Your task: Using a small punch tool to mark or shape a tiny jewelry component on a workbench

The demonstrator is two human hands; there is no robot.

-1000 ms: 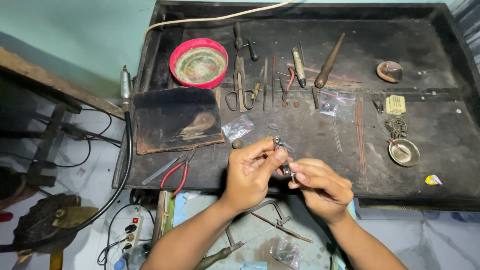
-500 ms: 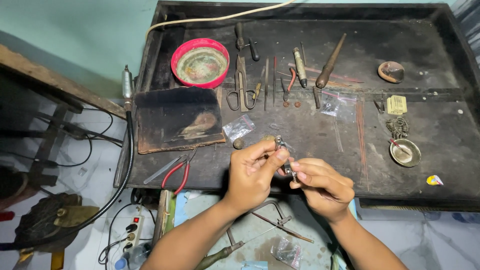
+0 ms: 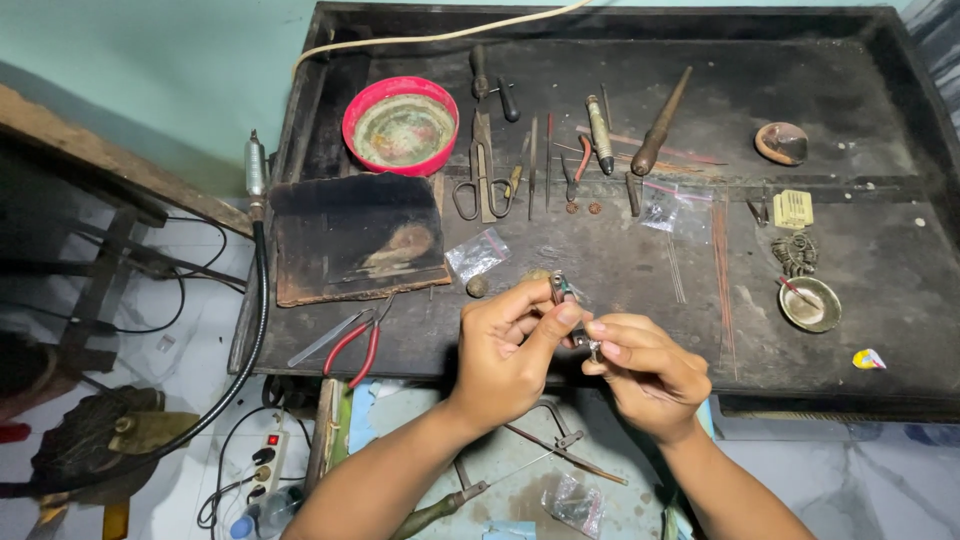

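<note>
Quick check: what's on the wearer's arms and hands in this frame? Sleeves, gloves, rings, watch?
Nothing worn that shows. The left hand and right hand are bare, without gloves, and both forearms are uncovered right to the bottom edge of the head view, with no sleeve cuffs in sight. No watch or wristband at either wrist, and no ring visible on the fingers.

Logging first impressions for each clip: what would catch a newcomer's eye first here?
The two hands meeting at the bench's near edge: the left hand and right hand pinch a small metal piece between their fingers. Next, the red bowl at the back left of the dark bench, then the red-handled pliers at its front left edge.
</note>
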